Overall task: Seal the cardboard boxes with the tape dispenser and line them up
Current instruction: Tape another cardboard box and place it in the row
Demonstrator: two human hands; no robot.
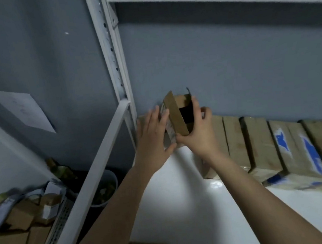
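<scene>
Head view. Small box (pixel 176 118) held up just above frame centre, over the back of a white shelf (pixel 182 188), close to the grey wall
- Left hand (pixel 153 136) at the box's 9 o'clock: fingers straight and together, laid flat on the labelled side
- Right hand (pixel 197 138) at its 4 o'clock: fingers curled and clamped on the box, thumb under the lower corner
- One brown flap stands open, a smaller flap is up at 1 o'clock
- Mouth of the box is dark; contents cannot be told

Row of boxes (pixel 260 141) runs from 3 to 4 o'clock of the held box, side by side along the wall, closed and taped, two with blue marks. No tape dispenser in view

Judgement: flaps are being closed before taping. To do it well, fold the small flaps in first, bring the long flap down flat, keep the left palm bracing the side so the walls stay square, and pin the seam shut until tape is to hand

At 7 o'clock of frame, below the rack rail: a bucket (pixel 107 186) with something greenish inside, blurred; at 8 o'clock a heap of cartons (pixel 22 223) and packets, closed as far as can be told
</scene>
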